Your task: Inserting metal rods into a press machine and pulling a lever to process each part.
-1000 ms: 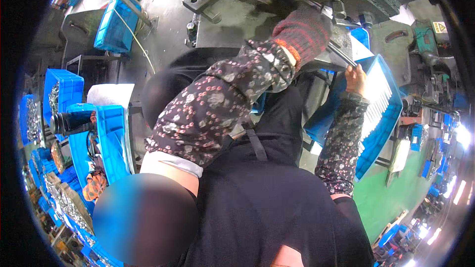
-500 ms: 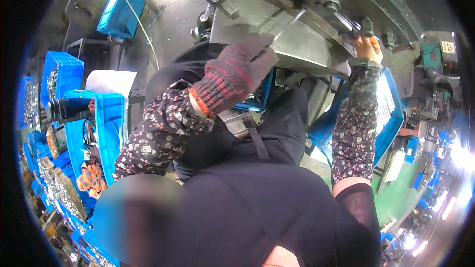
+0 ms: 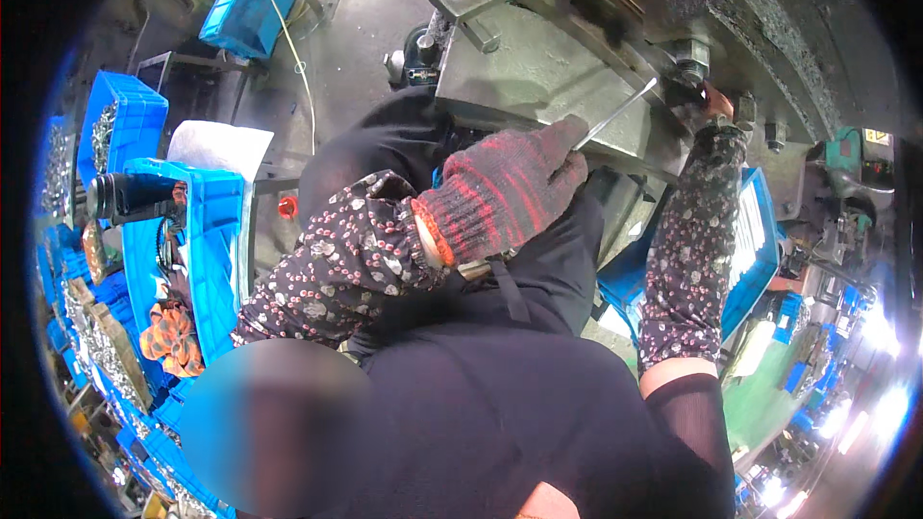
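While the gloved left hand (image 3: 514, 183) pinched a thin metal stick (image 3: 620, 113) by one end, maybe to reach farther, its tip poked out over the flat plate (image 3: 524, 62); the right hand (image 3: 716, 104), near a big nut (image 3: 693, 58), was too hidden to tell its grip.

At far left, a blue plastic crate (image 3: 252, 10) sits beside a metal frame, with a pale cord (image 3: 299, 69) hanging near it. Nearer on the left, another blue crate (image 3: 144, 127) holds small metal parts (image 3: 103, 139). Just beside it, a white sheet (image 3: 223, 146) lies over a larger blue bin (image 3: 213, 255), near an orange-and-dark patterned cloth (image 3: 173, 339). On the right are a green machine housing (image 3: 844, 151) and green floor (image 3: 755, 408).
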The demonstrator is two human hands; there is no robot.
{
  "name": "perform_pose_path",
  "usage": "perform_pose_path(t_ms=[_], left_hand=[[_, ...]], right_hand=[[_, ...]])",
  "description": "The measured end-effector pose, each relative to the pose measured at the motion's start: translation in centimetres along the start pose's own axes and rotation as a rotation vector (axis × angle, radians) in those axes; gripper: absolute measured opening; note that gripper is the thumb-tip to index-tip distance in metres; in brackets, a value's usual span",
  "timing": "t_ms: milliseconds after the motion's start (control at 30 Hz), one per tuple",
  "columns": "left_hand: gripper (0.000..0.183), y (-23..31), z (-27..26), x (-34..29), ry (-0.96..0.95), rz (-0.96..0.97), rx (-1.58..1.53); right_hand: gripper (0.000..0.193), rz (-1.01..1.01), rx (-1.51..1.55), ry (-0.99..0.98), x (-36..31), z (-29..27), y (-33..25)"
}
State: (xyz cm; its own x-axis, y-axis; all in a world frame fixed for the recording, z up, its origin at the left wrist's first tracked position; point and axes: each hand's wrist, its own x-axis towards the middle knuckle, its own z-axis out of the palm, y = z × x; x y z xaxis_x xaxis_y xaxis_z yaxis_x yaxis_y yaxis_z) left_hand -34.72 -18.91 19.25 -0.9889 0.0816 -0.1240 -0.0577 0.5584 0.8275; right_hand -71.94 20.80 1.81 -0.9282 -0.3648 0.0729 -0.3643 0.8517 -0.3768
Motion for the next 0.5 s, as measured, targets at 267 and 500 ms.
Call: perform_pose_path(t_ms=[267, 500], left_hand=[[0.039, 0.0, -0.5, 0.0, -0.086, -0.090, 0.014], [0.040, -0.4, 0.0, -0.3, -0.020, -0.040, 0.020]], right_hand=[[0.033, 0.239, 0.543, 0.609, -6.6, 0.6, -13.7], [0.034, 0.230, 0.258, 0.420, -3.6, -1.5, -12.0]])
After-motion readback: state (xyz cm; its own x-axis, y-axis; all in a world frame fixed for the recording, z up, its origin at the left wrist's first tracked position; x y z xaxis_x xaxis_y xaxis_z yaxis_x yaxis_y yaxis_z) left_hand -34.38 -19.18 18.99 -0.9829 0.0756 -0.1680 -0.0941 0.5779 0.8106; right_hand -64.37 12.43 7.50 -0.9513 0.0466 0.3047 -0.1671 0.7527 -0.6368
